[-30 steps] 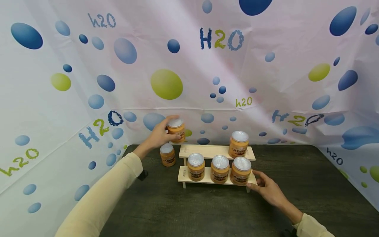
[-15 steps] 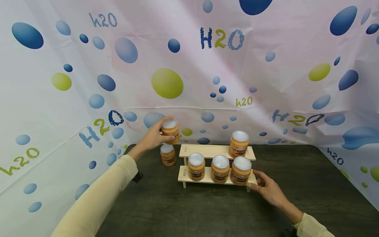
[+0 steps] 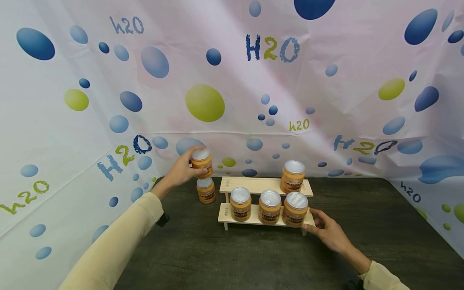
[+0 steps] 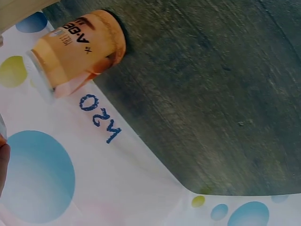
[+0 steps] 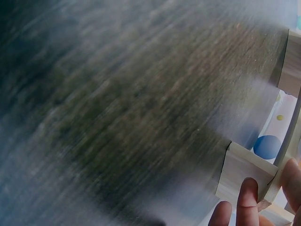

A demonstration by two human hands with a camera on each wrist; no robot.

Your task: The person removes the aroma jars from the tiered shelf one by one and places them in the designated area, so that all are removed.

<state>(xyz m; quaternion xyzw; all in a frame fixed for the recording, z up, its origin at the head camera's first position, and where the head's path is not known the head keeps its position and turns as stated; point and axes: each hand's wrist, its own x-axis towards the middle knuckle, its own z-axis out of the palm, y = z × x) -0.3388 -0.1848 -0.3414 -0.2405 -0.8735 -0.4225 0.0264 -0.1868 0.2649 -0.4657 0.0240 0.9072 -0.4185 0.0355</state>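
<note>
My left hand (image 3: 183, 167) holds an orange jar (image 3: 201, 164) with a pale translucent lid, thumb in front and fingers behind. Just below it, another orange jar (image 3: 206, 191) stands on the dark table; the left wrist view shows this standing jar (image 4: 77, 49) from the side. In the head view, my right hand (image 3: 328, 231) grips the right end of a two-tier wooden rack (image 3: 250, 184). Seen from the right wrist, its fingers (image 5: 248, 200) are at the rack's end leg. The lower tier bears three matching jars (image 3: 269, 207), the upper tier one jar (image 3: 293, 177) at its right.
A dark wood-grain table (image 3: 232, 257) lies under the rack and extends towards me. Behind and beside it hangs a white sheet (image 3: 232, 76) printed with blue and green drops and H2O lettering.
My left hand has moved left and slightly down with its jar, from beside the upper tier to above the jar on the table. My right hand stays at the rack's end.
</note>
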